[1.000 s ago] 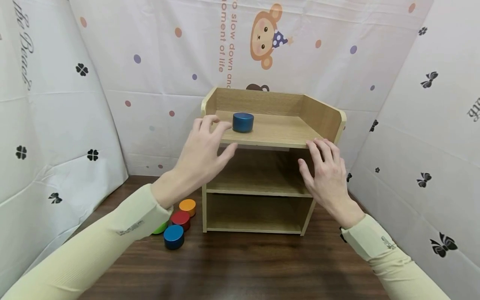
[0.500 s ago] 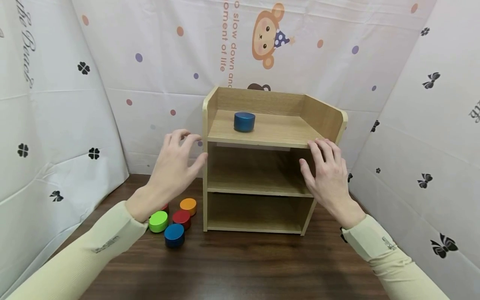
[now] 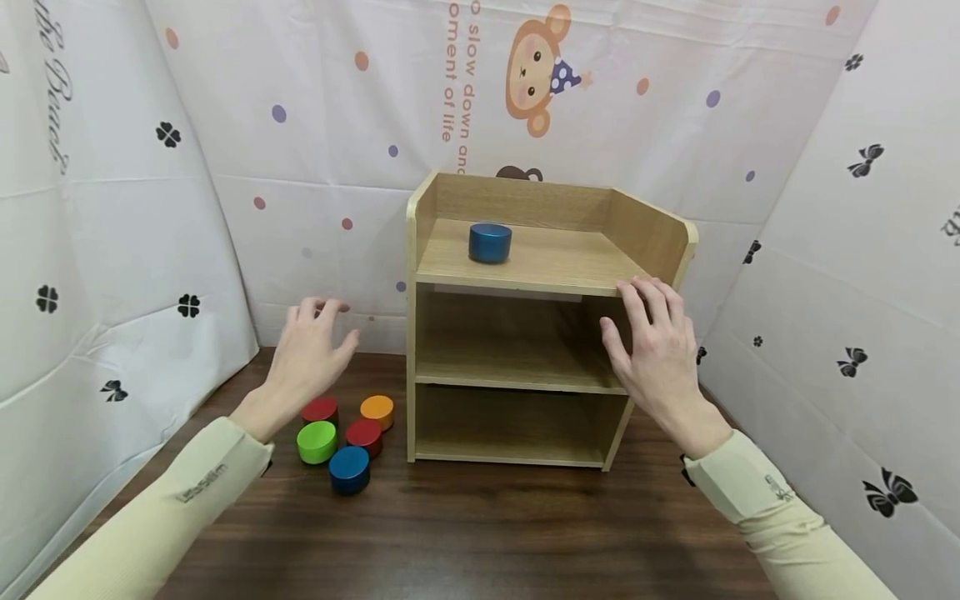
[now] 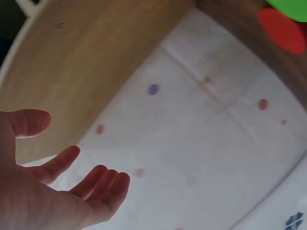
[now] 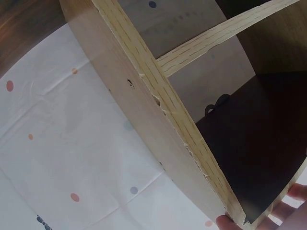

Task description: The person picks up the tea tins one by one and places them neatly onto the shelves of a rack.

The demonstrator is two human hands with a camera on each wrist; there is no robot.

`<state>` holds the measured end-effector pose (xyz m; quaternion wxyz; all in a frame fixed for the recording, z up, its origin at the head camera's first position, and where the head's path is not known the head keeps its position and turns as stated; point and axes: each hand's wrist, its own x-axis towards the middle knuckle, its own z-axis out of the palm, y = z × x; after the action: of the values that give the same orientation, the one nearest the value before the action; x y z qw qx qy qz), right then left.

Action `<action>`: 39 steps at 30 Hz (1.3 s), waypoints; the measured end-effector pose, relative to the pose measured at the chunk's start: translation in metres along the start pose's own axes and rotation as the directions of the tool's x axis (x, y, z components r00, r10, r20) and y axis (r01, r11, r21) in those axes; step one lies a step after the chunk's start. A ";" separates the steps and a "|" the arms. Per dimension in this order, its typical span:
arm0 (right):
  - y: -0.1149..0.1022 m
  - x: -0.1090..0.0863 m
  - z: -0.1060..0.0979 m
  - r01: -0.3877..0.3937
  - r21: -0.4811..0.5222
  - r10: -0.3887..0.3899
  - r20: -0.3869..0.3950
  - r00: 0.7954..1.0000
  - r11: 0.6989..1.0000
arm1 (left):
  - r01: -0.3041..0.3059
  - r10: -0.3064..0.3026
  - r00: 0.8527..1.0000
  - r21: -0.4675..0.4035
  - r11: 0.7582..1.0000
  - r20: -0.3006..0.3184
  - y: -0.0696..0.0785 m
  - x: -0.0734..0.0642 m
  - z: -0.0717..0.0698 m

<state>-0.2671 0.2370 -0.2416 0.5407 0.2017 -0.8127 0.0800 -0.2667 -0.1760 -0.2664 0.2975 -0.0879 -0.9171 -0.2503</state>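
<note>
In the head view a blue round tin (image 3: 490,242) stands on the top board of a wooden shelf (image 3: 525,385). My left hand (image 3: 306,354) is in the air left of the shelf, holding nothing, its fingers loosely bent and thumb apart. Below it on the dark table are a green round tin (image 3: 317,442), two red ones, the rear (image 3: 320,410) and the front red tin (image 3: 364,436), an orange tin (image 3: 377,411) and another blue tin (image 3: 349,469). My right hand (image 3: 656,350) rests its fingertips on the shelf's top front edge at the right corner, thumb lower.
The shelf has two lower compartments under its top board, with raised side and back panels around the top. White printed cloth (image 3: 300,167) hangs behind and on both sides. The dark wooden table (image 3: 450,533) extends in front of the shelf.
My left hand has moved away from beside the blue tin on top, left and down toward the tins on the table. The right hand has stayed at the shelf's edge.
</note>
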 end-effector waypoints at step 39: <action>0.000 -0.001 0.001 -0.008 -0.001 0.008 -0.010 1.000 1.000 | 0.271 -0.366 0.794 0.256 0.928 0.486 -0.096 -0.019 0.074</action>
<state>-0.2676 0.2370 -0.2425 0.5445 0.1977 -0.8109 0.0829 -0.3180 -0.2206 -0.3681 -0.0048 0.0294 -0.9827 -0.1827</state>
